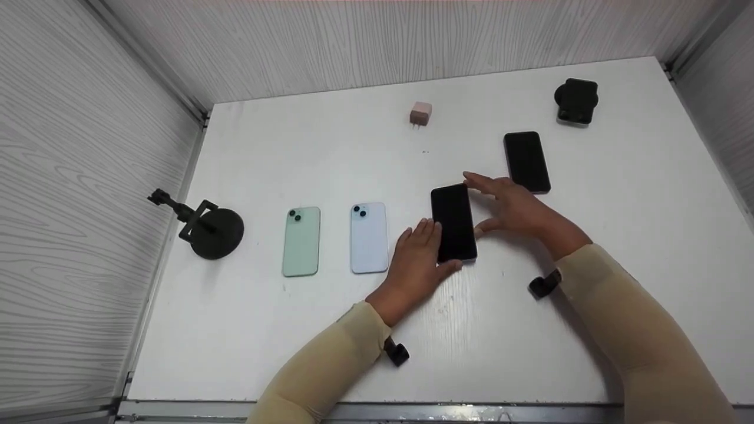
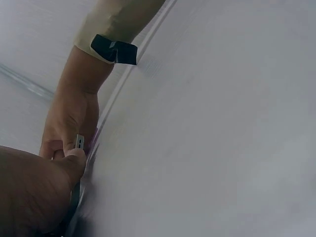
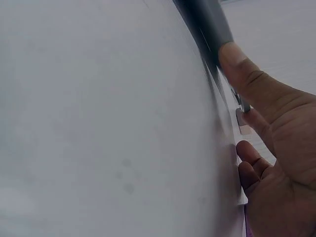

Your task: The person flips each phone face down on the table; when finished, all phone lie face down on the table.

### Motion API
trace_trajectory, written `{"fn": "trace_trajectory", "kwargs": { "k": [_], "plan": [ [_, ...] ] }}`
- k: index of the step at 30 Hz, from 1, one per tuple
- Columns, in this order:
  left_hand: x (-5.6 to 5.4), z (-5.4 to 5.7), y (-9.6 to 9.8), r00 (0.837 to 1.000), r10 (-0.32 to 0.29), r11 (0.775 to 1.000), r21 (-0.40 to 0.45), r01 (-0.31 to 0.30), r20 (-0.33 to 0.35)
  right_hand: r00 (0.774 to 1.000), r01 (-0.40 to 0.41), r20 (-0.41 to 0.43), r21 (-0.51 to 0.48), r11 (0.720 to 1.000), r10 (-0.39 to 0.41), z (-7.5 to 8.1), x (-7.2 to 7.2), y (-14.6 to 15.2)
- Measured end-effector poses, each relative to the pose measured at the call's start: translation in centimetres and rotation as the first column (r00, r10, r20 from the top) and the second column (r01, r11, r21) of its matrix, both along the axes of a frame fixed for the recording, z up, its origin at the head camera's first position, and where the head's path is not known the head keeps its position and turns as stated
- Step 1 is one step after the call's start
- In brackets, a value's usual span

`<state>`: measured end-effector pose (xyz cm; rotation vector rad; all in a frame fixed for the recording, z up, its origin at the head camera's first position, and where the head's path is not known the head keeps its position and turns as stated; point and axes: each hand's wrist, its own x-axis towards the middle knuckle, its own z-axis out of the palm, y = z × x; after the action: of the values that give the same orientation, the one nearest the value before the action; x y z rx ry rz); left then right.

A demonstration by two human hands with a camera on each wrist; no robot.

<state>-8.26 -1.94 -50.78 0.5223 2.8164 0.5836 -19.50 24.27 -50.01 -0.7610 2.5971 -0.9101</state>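
A smartphone [image 1: 454, 224] with a black screen facing up lies between the two hands. My left hand [image 1: 415, 259] holds its lower left part, fingers at the left edge and thumb at the bottom edge. The thumb presses the phone's end in the left wrist view. My right hand [image 1: 517, 209] spans its right side, with the index finger near the top corner and the thumb [image 3: 234, 57] on the edge. Just left of the left hand is a light blue phone [image 1: 369, 238], back up. Beyond the right hand's knuckles lies another black-screened phone [image 1: 527, 162].
A green phone [image 1: 301, 241] lies back up, left of the blue one. Farther left stands a black stand [image 1: 217, 233] with a round base. At the back are a pink charger plug [image 1: 420, 113] and a black rectangular object [image 1: 578, 101] over a round part. Walls enclose the white table [image 1: 253, 335].
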Motion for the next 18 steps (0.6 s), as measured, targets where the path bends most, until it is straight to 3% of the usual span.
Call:
{"fn": "trace_trajectory", "kwargs": {
  "k": [9,18],
  "plan": [
    [0.19,-0.02,0.15,1.0,0.005,1.0,0.0,-0.005,-0.002,0.999,0.016,0.052,-0.094,0.995,-0.011,0.18,0.21,0.11],
    [0.38,0.08,0.33,0.999,-0.032,0.999,-0.006,0.032,-0.022,0.981,0.019,0.192,-0.199,0.98,0.02,0.41,0.61,0.12]
  ]
}}
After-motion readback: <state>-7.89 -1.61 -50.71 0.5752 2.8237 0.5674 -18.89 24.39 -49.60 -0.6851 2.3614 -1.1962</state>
